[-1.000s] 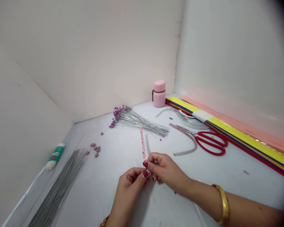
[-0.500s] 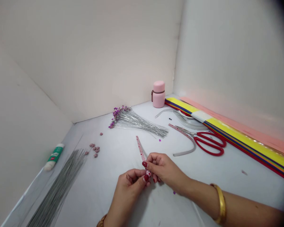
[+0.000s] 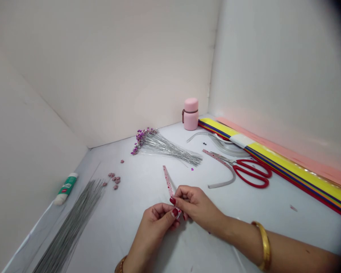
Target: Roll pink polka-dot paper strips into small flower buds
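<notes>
Between both hands (image 3: 157, 224), a red-speckled pink strip (image 3: 167, 181).

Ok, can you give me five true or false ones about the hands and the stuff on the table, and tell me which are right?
1. The left hand and right hand both pinch the patterned strip. True.
2. The scissors have blue handles. False: the handles are red.
3. The pink bottle stands upright. True.
4. The green-and-white tube stands up on its end. False: it lies on its side.
5. The purple-tipped bundle lies farther away than the hands. True.
</notes>
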Tool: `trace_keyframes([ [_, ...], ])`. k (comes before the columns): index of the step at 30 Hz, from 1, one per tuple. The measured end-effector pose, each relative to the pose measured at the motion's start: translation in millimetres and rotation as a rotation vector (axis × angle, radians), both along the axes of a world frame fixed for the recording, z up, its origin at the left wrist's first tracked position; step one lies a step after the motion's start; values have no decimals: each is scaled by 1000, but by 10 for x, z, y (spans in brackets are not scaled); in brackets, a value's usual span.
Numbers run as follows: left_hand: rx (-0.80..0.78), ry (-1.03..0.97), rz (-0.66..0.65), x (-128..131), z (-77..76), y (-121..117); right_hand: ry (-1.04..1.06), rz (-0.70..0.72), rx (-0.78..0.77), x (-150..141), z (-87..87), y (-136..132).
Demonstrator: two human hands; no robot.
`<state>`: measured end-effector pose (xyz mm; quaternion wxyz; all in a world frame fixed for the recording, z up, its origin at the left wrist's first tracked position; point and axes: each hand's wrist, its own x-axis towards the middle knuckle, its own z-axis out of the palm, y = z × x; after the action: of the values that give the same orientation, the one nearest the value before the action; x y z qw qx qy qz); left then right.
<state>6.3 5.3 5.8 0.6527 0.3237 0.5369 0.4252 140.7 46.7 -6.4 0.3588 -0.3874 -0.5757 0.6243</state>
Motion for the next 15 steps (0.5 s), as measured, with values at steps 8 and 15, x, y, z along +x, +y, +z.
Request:
trace_keyframes([
  [8,63,-61,83,-24,-33,34,-141,47,570,91,27,39],
  [15,80,-70,75,-31,-57,42,-183,57,596,94,27,33],
])
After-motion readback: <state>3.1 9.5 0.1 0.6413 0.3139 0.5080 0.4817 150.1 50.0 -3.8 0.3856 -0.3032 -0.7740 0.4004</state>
